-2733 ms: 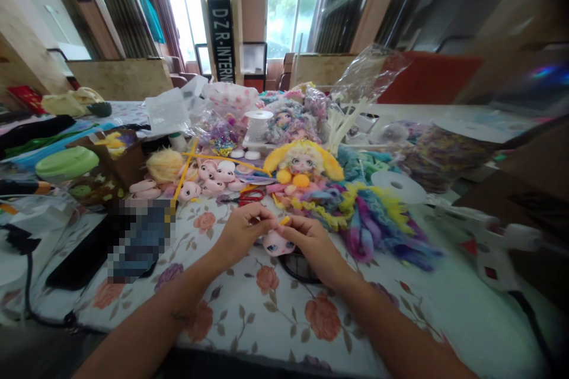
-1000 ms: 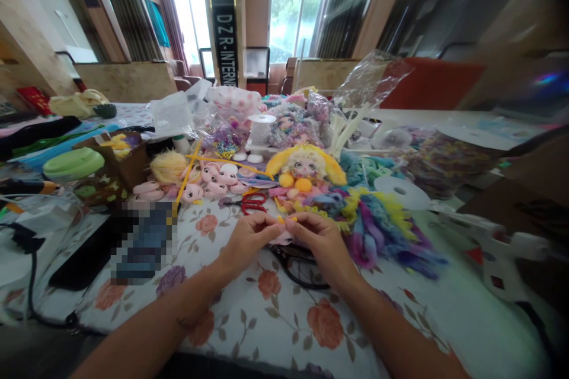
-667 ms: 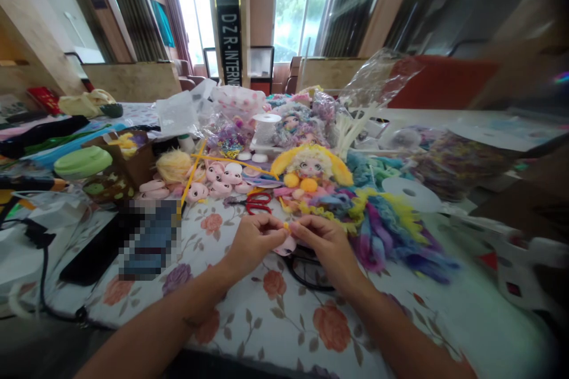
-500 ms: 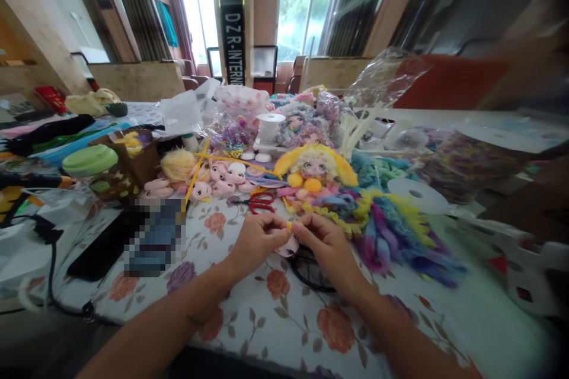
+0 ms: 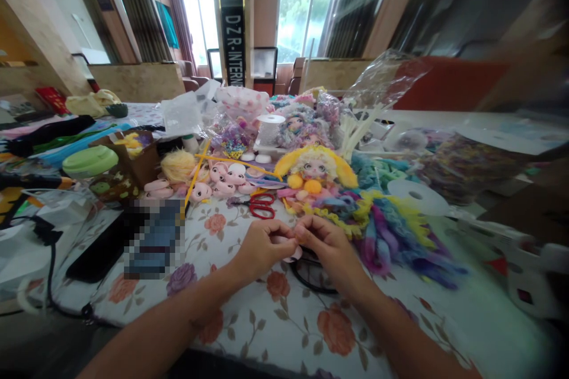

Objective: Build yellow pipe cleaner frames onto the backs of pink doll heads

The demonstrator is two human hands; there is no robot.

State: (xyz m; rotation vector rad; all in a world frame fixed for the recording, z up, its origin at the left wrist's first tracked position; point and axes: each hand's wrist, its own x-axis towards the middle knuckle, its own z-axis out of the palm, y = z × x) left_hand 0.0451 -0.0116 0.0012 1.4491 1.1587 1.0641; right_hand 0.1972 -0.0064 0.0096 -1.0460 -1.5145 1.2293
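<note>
My left hand (image 5: 267, 247) and my right hand (image 5: 323, 244) meet over the middle of the table, both closed in a pinch with fingertips together. What they pinch is hidden behind the fingers. Just under them shows part of a pale pink doll face (image 5: 293, 253), mostly covered; I cannot tell whether a hand touches it. A black loop (image 5: 311, 285) lies below my right hand. Red-handled scissors (image 5: 261, 206) lie just beyond the fingers. Past my right hand sits a doll with yellow ears (image 5: 313, 166), with multicoloured fluffy strips (image 5: 377, 234) beside it.
Several pink doll heads (image 5: 222, 176) lie beyond the scissors, near yellow strips (image 5: 240, 161). To the left are a black phone (image 5: 100, 251), a green-lidded jar (image 5: 91, 166) and cables (image 5: 52, 272). A white spool (image 5: 418, 196) and a glue gun (image 5: 524, 272) are on the right.
The small yellow piece that showed between my fingertips is now hidden by the fingers. Both hands have dipped slightly, and the fingertips have shifted a little to the right.
</note>
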